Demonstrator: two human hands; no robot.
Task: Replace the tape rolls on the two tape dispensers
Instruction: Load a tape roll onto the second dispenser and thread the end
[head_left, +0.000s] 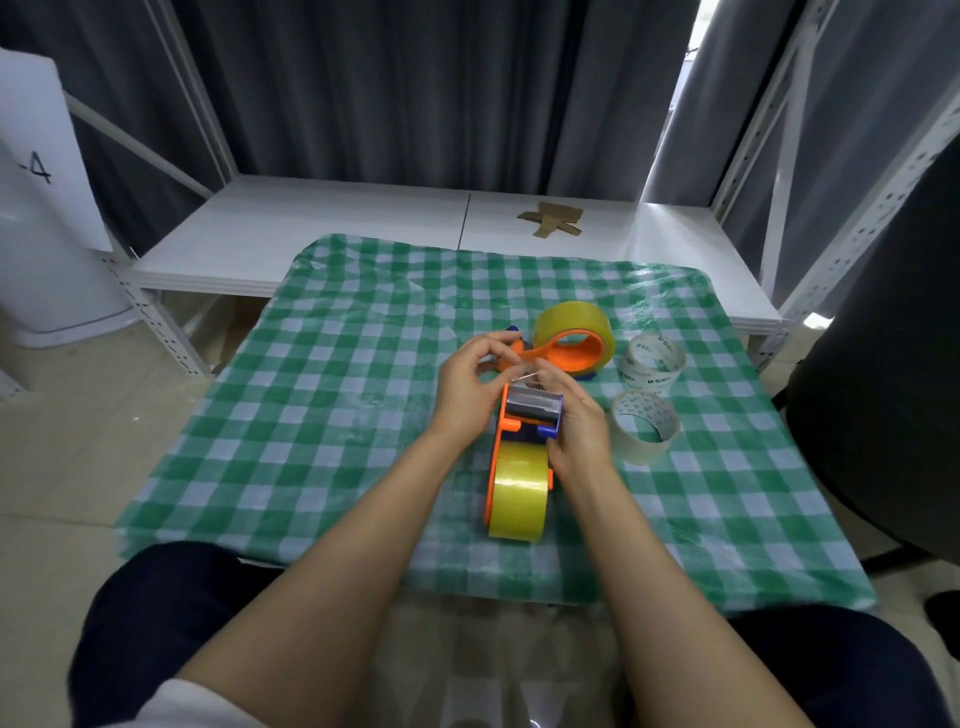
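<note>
Green-and-white checked cloth (311, 415) covers the low table where a seated person works. Left hand (467, 387) pinches a thin glinting strip, apparently the tape end (525, 372), at the head of an orange-and-blue plastic tape dispenser (535, 410). Right hand (579, 428) grips that head from the side, probably steadying it so the strip can be drawn across the metal front. Its full yellow tape roll (517, 501) is mounted at the end nearest the person.

Just beyond the fingers lies a second orange dispenser (545, 354), loaded with another yellow roll (566, 317), so the job looks nearly finished. To the right, apart from the work, rest a nearly spent clear roll on a printed white core (652, 376) and a similar spent roll (644, 452) nearer the person. Farther off are brown cardboard scraps (553, 221) on a white shelf (311, 228) and a dark chair (883, 389). Only the second dispenser crowds the fingers.
</note>
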